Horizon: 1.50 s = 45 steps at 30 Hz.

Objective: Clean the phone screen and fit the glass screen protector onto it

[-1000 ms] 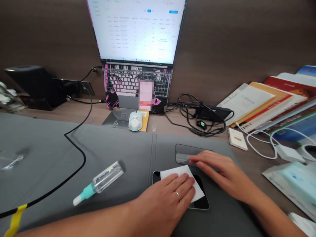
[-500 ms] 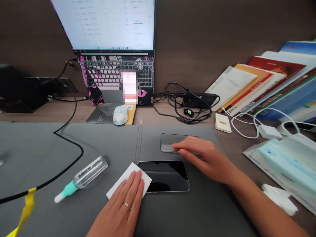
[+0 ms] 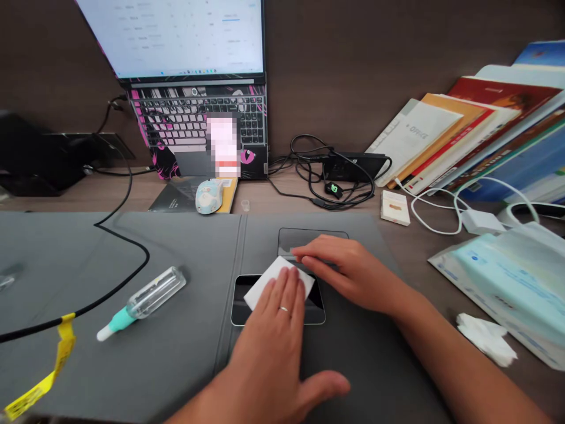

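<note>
One phone [image 3: 314, 307], black-screened and pale-edged, was laid sideways on the grey mat [image 3: 189, 365] of the brown worktop [image 3: 282, 200]. One white wipe [image 3: 259, 290], set askew, was spread over the phone's middle and was partly covered by the left hand [image 3: 273, 330], its fingers laid flat and close together, its thumb held well out to the side; one pale ring was worn on it. One thin, dark-edged transparent panel [image 3: 298, 238] was placed just beyond the phone and was partly overlapped by the right hand [image 3: 348, 268], its fingers loosely curved and its thumb parted from them; whether the panel was touched could not be told. One clear bottle [image 3: 152, 294], turquoise-collared and white-capped, was laid on its side to the left, near a black cable [image 3: 142, 250] marked by a yellow tag [image 3: 62, 353]. Beyond the mat, one patterned mouse [image 3: 209, 196] was set before an opened laptop [image 3: 176, 123]. To the right were ranged leaning books [image 3: 477, 141], a small white box [image 3: 395, 208], a pale-blue package [image 3: 498, 277] and one crumpled white tissue [image 3: 485, 338].
</note>
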Each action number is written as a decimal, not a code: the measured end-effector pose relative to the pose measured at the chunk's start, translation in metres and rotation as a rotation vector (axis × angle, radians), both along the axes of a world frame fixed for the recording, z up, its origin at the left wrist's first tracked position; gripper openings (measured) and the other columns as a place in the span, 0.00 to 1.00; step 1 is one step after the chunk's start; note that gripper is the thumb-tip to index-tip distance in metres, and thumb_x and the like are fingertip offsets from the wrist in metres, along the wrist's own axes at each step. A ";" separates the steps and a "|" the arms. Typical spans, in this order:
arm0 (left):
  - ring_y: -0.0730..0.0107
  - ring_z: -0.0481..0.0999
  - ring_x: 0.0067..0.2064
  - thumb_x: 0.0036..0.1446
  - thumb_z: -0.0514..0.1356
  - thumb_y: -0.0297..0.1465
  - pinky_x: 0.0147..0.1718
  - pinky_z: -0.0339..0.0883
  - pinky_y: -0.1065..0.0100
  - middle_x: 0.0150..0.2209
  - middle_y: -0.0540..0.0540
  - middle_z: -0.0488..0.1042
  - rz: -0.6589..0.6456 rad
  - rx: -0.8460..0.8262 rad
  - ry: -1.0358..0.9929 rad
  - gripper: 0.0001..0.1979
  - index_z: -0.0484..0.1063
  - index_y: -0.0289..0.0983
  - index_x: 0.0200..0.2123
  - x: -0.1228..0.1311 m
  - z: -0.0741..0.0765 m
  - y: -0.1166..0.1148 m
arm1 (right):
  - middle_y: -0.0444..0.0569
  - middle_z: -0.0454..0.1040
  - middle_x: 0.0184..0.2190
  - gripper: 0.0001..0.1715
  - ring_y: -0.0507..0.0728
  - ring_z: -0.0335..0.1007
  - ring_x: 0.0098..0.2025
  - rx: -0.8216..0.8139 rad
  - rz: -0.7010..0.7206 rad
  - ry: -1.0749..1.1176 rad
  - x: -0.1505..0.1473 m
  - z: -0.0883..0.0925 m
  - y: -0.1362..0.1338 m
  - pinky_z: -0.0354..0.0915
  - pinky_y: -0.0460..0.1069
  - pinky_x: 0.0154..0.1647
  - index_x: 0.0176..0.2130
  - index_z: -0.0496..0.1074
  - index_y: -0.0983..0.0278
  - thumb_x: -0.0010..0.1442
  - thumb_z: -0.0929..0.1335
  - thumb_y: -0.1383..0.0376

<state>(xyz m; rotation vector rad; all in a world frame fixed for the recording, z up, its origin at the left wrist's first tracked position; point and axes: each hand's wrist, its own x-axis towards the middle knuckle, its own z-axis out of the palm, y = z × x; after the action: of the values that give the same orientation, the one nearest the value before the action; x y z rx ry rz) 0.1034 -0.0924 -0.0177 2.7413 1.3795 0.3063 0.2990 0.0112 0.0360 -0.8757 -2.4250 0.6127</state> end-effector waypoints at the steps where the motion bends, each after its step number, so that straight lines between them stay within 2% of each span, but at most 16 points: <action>1: 0.42 0.47 0.74 0.61 0.45 0.64 0.68 0.54 0.50 0.73 0.24 0.46 0.010 0.000 -0.009 0.57 0.42 0.21 0.72 0.010 0.000 -0.002 | 0.49 0.81 0.40 0.15 0.55 0.76 0.42 -0.017 0.000 -0.054 0.002 0.000 0.000 0.67 0.50 0.44 0.49 0.77 0.63 0.72 0.62 0.63; 4: 0.40 0.47 0.74 0.60 0.43 0.65 0.69 0.53 0.50 0.72 0.23 0.48 0.051 0.070 -0.015 0.57 0.49 0.18 0.70 0.029 -0.002 -0.011 | 0.49 0.80 0.35 0.16 0.56 0.75 0.37 -0.084 -0.005 -0.205 0.009 0.001 -0.001 0.66 0.50 0.38 0.42 0.78 0.62 0.72 0.62 0.60; 6: 0.40 0.48 0.74 0.60 0.42 0.66 0.68 0.54 0.50 0.72 0.24 0.50 0.053 0.119 0.011 0.57 0.50 0.19 0.70 0.028 -0.007 -0.020 | 0.48 0.80 0.34 0.16 0.56 0.75 0.35 -0.149 -0.016 -0.263 0.014 0.003 -0.003 0.65 0.50 0.35 0.43 0.78 0.61 0.71 0.64 0.57; 8: 0.40 0.49 0.73 0.60 0.43 0.66 0.67 0.55 0.50 0.71 0.24 0.51 0.046 0.155 0.044 0.57 0.48 0.19 0.70 0.018 -0.013 -0.029 | 0.46 0.79 0.32 0.18 0.56 0.74 0.32 -0.216 -0.028 -0.317 0.018 0.004 -0.006 0.65 0.50 0.32 0.49 0.77 0.60 0.67 0.67 0.53; 11: 0.40 0.50 0.73 0.58 0.44 0.67 0.65 0.57 0.52 0.70 0.25 0.55 0.054 0.215 0.064 0.60 0.43 0.20 0.72 -0.007 -0.021 -0.040 | 0.45 0.79 0.32 0.30 0.58 0.74 0.32 -0.281 -0.032 -0.392 0.021 0.005 -0.010 0.65 0.50 0.30 0.55 0.74 0.59 0.58 0.74 0.48; 12: 0.41 0.50 0.73 0.58 0.45 0.67 0.64 0.57 0.53 0.70 0.26 0.56 0.061 0.228 0.071 0.60 0.43 0.20 0.72 -0.016 -0.023 -0.043 | 0.45 0.79 0.34 0.33 0.59 0.75 0.33 -0.293 -0.033 -0.410 0.021 0.006 -0.011 0.65 0.51 0.31 0.56 0.74 0.59 0.56 0.75 0.47; 14: 0.42 0.49 0.73 0.58 0.48 0.66 0.64 0.58 0.57 0.70 0.26 0.56 -0.011 0.252 0.106 0.59 0.45 0.19 0.72 -0.033 -0.025 -0.047 | 0.46 0.79 0.36 0.37 0.60 0.75 0.35 -0.309 -0.035 -0.434 0.020 0.007 -0.013 0.66 0.51 0.32 0.57 0.73 0.58 0.52 0.77 0.48; 16: 0.41 0.49 0.73 0.58 0.48 0.66 0.63 0.59 0.57 0.70 0.27 0.56 -0.010 0.258 0.140 0.58 0.47 0.20 0.71 -0.047 -0.025 -0.051 | 0.46 0.79 0.37 0.39 0.61 0.75 0.35 -0.312 -0.040 -0.453 0.019 0.009 -0.014 0.66 0.51 0.31 0.57 0.72 0.59 0.50 0.78 0.49; 19: 0.40 0.51 0.73 0.59 0.49 0.64 0.61 0.63 0.56 0.70 0.26 0.55 0.030 0.249 0.165 0.57 0.47 0.20 0.71 -0.054 -0.021 -0.053 | 0.46 0.79 0.37 0.38 0.61 0.75 0.35 -0.309 -0.044 -0.469 0.018 0.009 -0.014 0.66 0.52 0.30 0.57 0.72 0.59 0.50 0.79 0.51; 23: 0.36 0.59 0.70 0.62 0.51 0.60 0.57 0.69 0.52 0.70 0.22 0.54 0.117 0.210 0.156 0.53 0.49 0.19 0.70 -0.046 -0.009 -0.044 | 0.47 0.79 0.37 0.38 0.61 0.76 0.36 -0.289 -0.024 -0.449 0.021 0.004 -0.014 0.67 0.52 0.32 0.58 0.71 0.58 0.52 0.78 0.51; 26: 0.36 0.61 0.69 0.65 0.47 0.58 0.57 0.70 0.48 0.68 0.21 0.58 0.223 0.202 0.115 0.48 0.52 0.19 0.68 -0.039 0.002 -0.032 | 0.47 0.79 0.37 0.36 0.61 0.76 0.36 -0.280 -0.016 -0.430 0.022 0.002 -0.013 0.67 0.52 0.33 0.58 0.71 0.58 0.53 0.77 0.50; 30: 0.39 0.64 0.68 0.68 0.43 0.57 0.58 0.71 0.47 0.66 0.23 0.63 0.263 0.186 0.107 0.44 0.55 0.22 0.67 -0.037 0.011 -0.020 | 0.48 0.79 0.38 0.39 0.62 0.77 0.38 -0.329 -0.017 -0.448 0.021 0.005 -0.012 0.67 0.52 0.35 0.58 0.71 0.59 0.53 0.76 0.46; 33: 0.40 0.65 0.67 0.69 0.42 0.55 0.57 0.72 0.47 0.65 0.25 0.65 0.276 0.194 0.118 0.42 0.57 0.23 0.66 -0.037 0.013 -0.020 | 0.49 0.79 0.40 0.43 0.63 0.76 0.39 -0.363 -0.007 -0.480 0.019 0.008 -0.011 0.67 0.53 0.37 0.60 0.69 0.61 0.54 0.74 0.42; 40: 0.39 0.69 0.64 0.68 0.42 0.57 0.53 0.75 0.49 0.63 0.23 0.67 0.269 0.291 0.139 0.44 0.60 0.21 0.64 -0.037 0.010 -0.037 | 0.49 0.79 0.41 0.42 0.64 0.76 0.41 -0.398 -0.011 -0.486 0.017 0.012 -0.011 0.66 0.53 0.37 0.60 0.69 0.60 0.55 0.73 0.41; 45: 0.40 0.69 0.64 0.69 0.41 0.55 0.55 0.73 0.47 0.62 0.22 0.69 0.303 0.282 0.128 0.43 0.62 0.20 0.63 -0.032 0.010 -0.027 | 0.51 0.79 0.43 0.43 0.64 0.75 0.42 -0.390 -0.005 -0.503 0.018 0.011 -0.011 0.66 0.54 0.38 0.61 0.69 0.61 0.54 0.73 0.42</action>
<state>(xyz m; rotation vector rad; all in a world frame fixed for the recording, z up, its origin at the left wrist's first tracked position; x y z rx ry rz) 0.0717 -0.1193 -0.0076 2.8015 1.9285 0.3710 0.3168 0.0007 0.0467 -1.3259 -2.7880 0.9838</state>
